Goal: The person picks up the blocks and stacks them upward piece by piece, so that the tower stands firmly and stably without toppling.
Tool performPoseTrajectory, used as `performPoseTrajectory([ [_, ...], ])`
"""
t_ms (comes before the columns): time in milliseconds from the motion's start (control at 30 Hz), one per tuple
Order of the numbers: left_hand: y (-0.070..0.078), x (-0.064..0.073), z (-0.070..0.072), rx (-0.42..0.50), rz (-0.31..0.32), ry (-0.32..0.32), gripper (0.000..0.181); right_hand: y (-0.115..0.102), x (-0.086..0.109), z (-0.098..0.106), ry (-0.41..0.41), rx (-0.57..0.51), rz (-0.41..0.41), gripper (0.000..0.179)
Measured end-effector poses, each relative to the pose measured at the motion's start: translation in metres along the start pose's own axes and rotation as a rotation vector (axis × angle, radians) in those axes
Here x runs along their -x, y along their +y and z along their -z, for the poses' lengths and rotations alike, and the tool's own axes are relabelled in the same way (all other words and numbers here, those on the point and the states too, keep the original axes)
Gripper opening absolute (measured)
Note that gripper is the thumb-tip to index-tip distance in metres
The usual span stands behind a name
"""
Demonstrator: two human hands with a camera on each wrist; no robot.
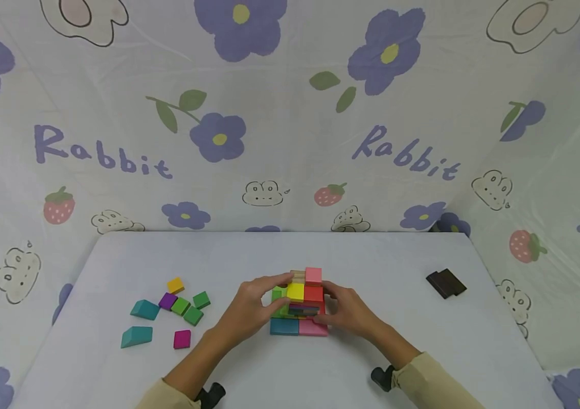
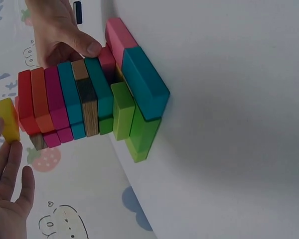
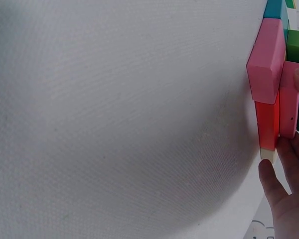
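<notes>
Sleeves (image 1: 438,378) enter at bottom of frame, I see left hand (image 1: 251,307) pinching yellow block (image 1: 295,292) at top of stack (image 1: 314,293) centre-frame, right hand (image 1: 348,312) gripping its right side, loose blocks (image 1: 180,307) left, dark blocks (image 1: 445,283) far right.

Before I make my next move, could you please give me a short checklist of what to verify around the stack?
1. Left hand free for another block: not ok, it pinches the yellow block.
2. Yellow block resting on the stack: cannot tell, contact beneath it is unclear.
3. Right hand at the stack: ok, its thumb touches the side; firmness unclear.
4. Stack standing on the tabletop: ok.
5. Loose magenta block clear of the left forearm: cannot tell, they look very close.
6. Dark pieces clear of the right hand: ok.
</notes>
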State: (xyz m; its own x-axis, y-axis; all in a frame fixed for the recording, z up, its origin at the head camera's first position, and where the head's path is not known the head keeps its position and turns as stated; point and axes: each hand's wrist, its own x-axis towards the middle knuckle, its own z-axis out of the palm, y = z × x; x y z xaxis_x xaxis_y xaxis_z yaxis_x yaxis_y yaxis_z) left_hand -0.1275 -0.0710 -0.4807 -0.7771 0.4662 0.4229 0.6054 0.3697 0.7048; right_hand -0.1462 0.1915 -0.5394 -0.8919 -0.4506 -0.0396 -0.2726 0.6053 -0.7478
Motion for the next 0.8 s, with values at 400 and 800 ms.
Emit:
performPoseTrajectory([
  [400, 0.0, -0.005, -0.01, -0.007, 0.018, -0.001, 0.058, -0.002, 0.0, 0.001, 0.003, 0.009, 0.008, 0.075],
  [800, 0.003, -0.011, -0.015, 0.003, 0.026, 0.022, 0.058, -0.002, 0.001, 0.001, 0.002, 0.015, 0.002, 0.075],
])
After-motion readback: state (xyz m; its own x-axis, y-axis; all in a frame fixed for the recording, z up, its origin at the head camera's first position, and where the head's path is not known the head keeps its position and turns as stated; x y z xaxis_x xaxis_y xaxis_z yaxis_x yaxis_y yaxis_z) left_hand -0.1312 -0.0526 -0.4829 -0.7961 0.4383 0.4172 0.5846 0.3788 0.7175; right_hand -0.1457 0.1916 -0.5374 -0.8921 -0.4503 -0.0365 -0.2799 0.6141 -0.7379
